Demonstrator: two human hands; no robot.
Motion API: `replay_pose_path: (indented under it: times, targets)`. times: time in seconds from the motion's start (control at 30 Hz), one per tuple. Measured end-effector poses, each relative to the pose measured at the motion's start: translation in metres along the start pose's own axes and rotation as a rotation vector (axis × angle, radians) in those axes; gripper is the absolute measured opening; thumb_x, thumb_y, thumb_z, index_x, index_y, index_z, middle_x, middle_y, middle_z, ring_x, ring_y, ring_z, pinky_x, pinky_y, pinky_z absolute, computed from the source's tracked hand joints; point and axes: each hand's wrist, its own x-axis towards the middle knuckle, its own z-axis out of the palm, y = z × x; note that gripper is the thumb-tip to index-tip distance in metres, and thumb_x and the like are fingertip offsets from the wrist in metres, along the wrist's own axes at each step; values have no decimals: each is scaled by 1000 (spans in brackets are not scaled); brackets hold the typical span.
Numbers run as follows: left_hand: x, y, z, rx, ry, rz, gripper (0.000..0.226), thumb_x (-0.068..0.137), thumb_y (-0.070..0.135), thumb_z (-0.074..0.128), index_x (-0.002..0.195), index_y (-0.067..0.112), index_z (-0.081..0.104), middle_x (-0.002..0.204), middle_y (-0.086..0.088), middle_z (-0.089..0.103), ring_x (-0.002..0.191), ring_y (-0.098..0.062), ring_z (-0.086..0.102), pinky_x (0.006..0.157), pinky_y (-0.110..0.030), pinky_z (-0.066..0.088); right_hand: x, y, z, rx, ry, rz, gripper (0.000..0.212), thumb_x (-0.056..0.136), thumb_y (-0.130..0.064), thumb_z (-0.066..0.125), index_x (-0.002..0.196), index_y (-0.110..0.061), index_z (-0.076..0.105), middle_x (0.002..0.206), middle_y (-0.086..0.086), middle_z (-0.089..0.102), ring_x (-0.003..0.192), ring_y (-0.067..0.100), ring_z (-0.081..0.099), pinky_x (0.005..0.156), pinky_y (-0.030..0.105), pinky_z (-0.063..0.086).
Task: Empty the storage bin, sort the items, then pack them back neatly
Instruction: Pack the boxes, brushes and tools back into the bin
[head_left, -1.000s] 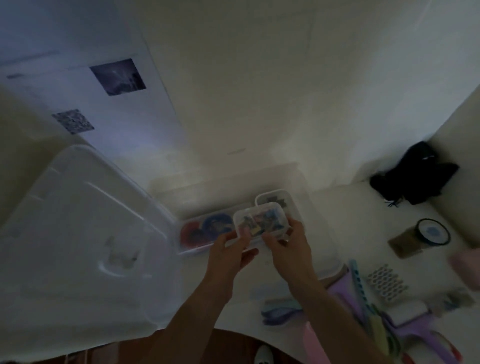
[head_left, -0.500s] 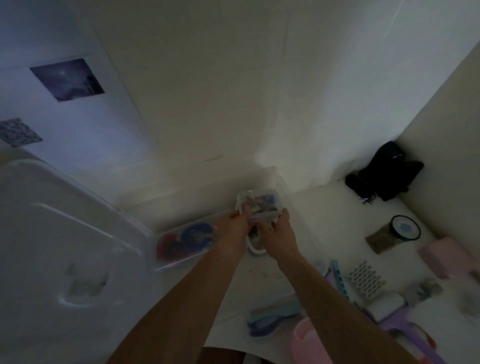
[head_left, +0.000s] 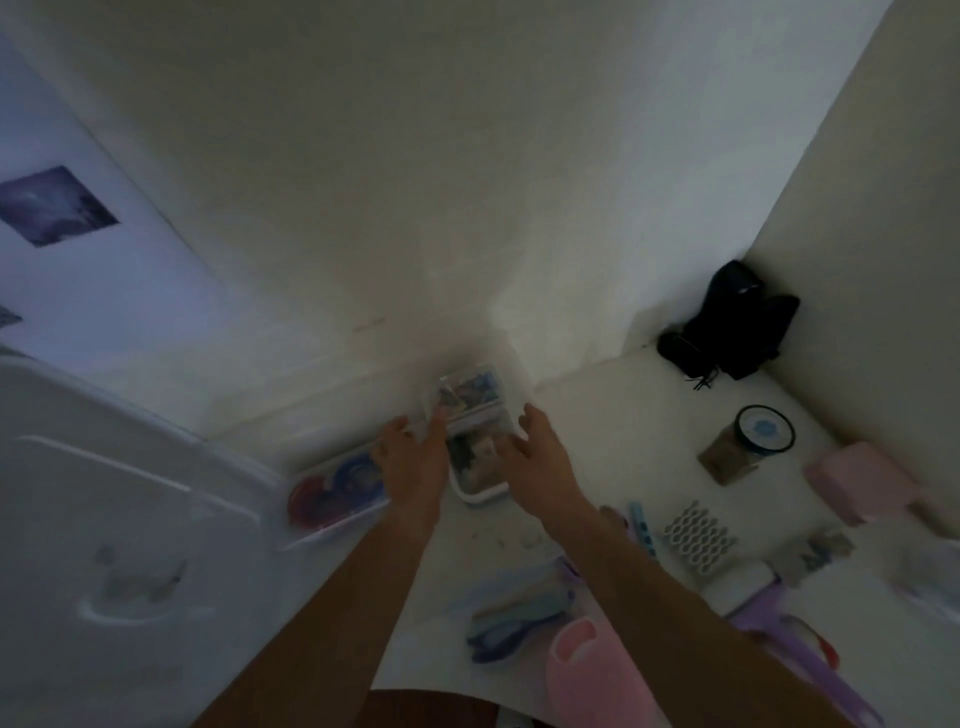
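**Insp:** Status? Small clear box (head_left: 470, 392) sits stacked on another box (head_left: 478, 467), far corner of storage bin (head_left: 332, 530).

**Asst:** Left hand (head_left: 413, 462) touches its edge, fingers straight. Right hand (head_left: 540, 457) spread wide, holding nothing.

**Insp:** Risk?

**Asst:** Stack looks unsteady; a nudge on pulling away could tip it.

text: none legible | jar lid (head_left: 765, 434): blue mark, too blurred to read | wall print (head_left: 54, 205): dark picture, no letters made out | patterned square at left edge (head_left: 8, 315): cut off, unreadable | small boxes (head_left: 470, 397): contents blurred
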Motion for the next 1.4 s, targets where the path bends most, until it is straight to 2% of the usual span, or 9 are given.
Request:
replay_pose_path:
  times: [0.13,0.33,0.47,0.57,0.77,0.97,1.1,1.23,1.4]
  targets:
    - [-79,35,21,99,74,551,42,87,50,57,119,22,59,122,-3,56,113,-28,55,97,-40,47,-43,13,-56,199,226,-123,34,94,-9,60,128,-14,58,119,1,65,93,6,64,78,7,47]
    - [-213,73,119,243,-304,1004,30,94,42,54,119,27,60,120,5,55,112,-18,53,98,-32,44,-85,89,-199,270,604,26,25,91,-21,66,116,-25,64,104,-9,70,87,-1,66,79,22,56]
    - [-279,52,203,329,-629,944,47,92,53,49,127,23,57,125,-1,57,113,-23,58,97,-39,50,-110,161,-274,219,780,213,25,92,-28,65,117,-25,62,107,-8,67,94,7,65,87,36,56]
    - [-310,45,262,465,-836,772,58,95,51,52,143,20,41,139,-3,47,127,-21,48,103,-33,40,-118,213,-316,127,845,414,40,93,-39,62,128,-24,53,121,-4,61,105,13,59,94,43,52]
    - [-301,44,379,580,-773,627,85,94,41,60,152,-1,15,154,-19,28,141,-32,30,114,-35,28,-89,289,-375,202,814,700,74,92,-44,60,151,-13,27,150,11,36,132,34,44,107,51,40]
    - [-273,33,441,609,-715,467,90,92,42,62,153,0,11,150,-23,31,136,-39,35,113,-42,30,-68,318,-387,220,733,668,62,91,-30,67,143,-17,38,143,11,40,123,30,49,100,40,44]
    - [-272,24,446,491,-714,422,66,75,31,77,121,16,31,121,-19,54,106,-36,57,90,-43,51,-67,328,-386,262,720,605,53,84,-30,75,125,-31,42,130,10,51,112,28,55,94,48,52]
    - [-283,23,438,254,-739,385,54,72,14,72,89,38,27,99,-16,61,68,-30,61,49,-35,51,-76,321,-386,357,694,522,51,84,-22,76,120,-28,40,113,9,60,90,20,63,61,28,50]
    - [-300,36,401,-20,-706,390,50,79,21,70,106,35,31,111,-14,61,91,-34,66,64,-40,60,-106,281,-394,501,801,441,48,83,-31,76,117,-27,43,112,11,60,95,27,64,73,40,57]
